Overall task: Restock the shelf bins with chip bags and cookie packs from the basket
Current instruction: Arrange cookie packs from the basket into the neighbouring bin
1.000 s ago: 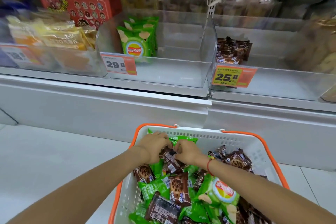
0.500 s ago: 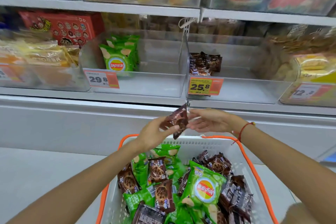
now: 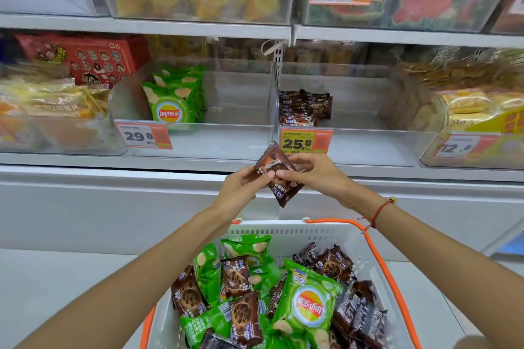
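Note:
Both hands hold one brown cookie pack (image 3: 279, 176) in the air in front of the shelf edge. My left hand (image 3: 241, 187) pinches its left side and my right hand (image 3: 314, 173) pinches its right side. Below stands a white basket with orange handles (image 3: 326, 232), filled with green chip bags (image 3: 307, 303) and brown cookie packs (image 3: 236, 275). On the shelf, a clear bin (image 3: 198, 144) tagged 29.8 holds upright green chip bags (image 3: 173, 102). The clear bin (image 3: 368, 147) tagged 25.8 to its right holds a small pile of brown cookie packs (image 3: 304, 108).
A red box (image 3: 85, 56) and yellow snack bags (image 3: 56, 105) fill the bins at left; yellow packs (image 3: 476, 110) sit in the bin at right. An upper shelf (image 3: 198, 25) with full bins hangs above. A white cabinet front (image 3: 113, 207) lies under the shelf.
Both hands lifted a cookie pack out of the basket and raised it to just below the 25.8 tag. My right hand now grips the pack too. The view tilted upward.

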A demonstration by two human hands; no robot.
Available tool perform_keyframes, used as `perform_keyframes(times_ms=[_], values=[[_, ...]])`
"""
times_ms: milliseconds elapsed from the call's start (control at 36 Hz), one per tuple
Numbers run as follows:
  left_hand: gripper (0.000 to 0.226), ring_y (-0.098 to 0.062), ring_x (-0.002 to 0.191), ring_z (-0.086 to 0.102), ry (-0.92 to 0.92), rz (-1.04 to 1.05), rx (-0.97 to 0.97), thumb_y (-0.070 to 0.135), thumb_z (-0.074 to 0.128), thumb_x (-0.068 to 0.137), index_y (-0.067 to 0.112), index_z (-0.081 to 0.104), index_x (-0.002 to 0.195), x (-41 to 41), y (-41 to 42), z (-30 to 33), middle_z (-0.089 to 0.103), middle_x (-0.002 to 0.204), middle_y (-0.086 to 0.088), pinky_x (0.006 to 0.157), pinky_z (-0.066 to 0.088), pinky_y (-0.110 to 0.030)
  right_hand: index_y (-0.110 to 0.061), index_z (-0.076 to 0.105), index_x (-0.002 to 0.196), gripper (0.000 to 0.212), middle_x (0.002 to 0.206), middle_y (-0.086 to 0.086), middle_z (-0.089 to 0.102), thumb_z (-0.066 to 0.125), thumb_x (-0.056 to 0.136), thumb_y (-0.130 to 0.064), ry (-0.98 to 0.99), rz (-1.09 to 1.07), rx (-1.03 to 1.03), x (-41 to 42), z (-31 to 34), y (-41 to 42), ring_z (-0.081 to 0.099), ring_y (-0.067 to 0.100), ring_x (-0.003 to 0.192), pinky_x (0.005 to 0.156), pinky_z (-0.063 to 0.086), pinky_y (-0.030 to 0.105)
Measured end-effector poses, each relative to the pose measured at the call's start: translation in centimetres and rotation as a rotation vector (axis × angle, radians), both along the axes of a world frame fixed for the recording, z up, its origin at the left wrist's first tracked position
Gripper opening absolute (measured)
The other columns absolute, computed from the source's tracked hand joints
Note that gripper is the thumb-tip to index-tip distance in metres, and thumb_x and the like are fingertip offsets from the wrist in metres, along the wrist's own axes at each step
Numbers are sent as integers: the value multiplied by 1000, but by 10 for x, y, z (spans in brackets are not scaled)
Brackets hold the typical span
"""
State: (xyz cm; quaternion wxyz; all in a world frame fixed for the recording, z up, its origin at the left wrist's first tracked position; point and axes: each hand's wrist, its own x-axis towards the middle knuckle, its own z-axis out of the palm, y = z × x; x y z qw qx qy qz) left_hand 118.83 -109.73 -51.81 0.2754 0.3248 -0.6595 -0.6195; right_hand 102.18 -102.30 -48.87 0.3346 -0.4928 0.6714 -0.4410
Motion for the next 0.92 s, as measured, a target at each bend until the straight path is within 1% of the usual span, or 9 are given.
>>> perform_keyframes(times_ms=[139,194,278,389,444,528,667,806,917], values=[[13,6,71,62,4,-40,-31,16,68,86,16,67,99,-17,-8,19,69,82,7,58,43,-3,-15,61,113,39,94,-8,66,77,78,-11,23,56,56,-15,19,1,61,2,81,65,44,4],[10,12,63,60,-20,-77,-22,17,69,85,17,69,95,-23,-13,28,68,78,9,57,42,-2,-13,62,117,43,97,-4,69,77,77,-8,6,71,36,-21,23,2,63,1,80,69,46,6],[25,1,88,66,-57,-117,-12,25,74,81,21,69,105,-31,-22,34,72,94,6,81,49,-14,-14,69,104,31,90,-1,72,78,75,-6,-2,27,-33,-28,24,2,66,4,78,70,50,12],[39,-12,100,67,-3,-99,18,23,75,80,20,63,116,-40,-31,40,72,105,1,90,52,-28,-15,68,94,22,80,-4,72,78,75,-7,-145,-115,-194,-38,27,1,66,3,73,68,52,16],[27,-10,96,67,51,-93,-49,19,71,84,19,65,110,-45,-35,47,73,102,1,87,53,-23,-8,67,95,25,85,0,72,79,73,-8,-153,-145,-233,-45,31,0,67,6,78,73,54,19],[17,0,86,66,96,-112,-222,12,69,86,20,67,101,-56,-42,61,72,95,5,77,49,-11,-16,65,94,33,90,-4,72,84,67,-13,33,-156,-256,-60,43,-2,66,3,82,76,52,16],[13,4,80,66,127,-152,-383,14,70,85,20,70,97,-82,-51,90,72,87,14,70,48,-9,-26,63,109,48,102,-1,68,84,69,-11,289,-52,-301,-83,71,-7,65,5,90,83,51,18],[27,-1,95,61,114,44,-469,30,68,87,25,65,113,-101,-68,94,65,107,17,79,47,-14,-21,66,100,42,93,0,71,82,62,-23,189,-69,-293,-110,84,-22,67,8,81,72,52,18],[42,-2,106,52,-55,255,-547,39,64,88,32,50,128,-104,-91,78,51,123,20,85,40,-24,-15,64,104,40,100,4,70,83,68,-17,275,-244,-213,-158,87,-40,64,15,87,79,52,23]])
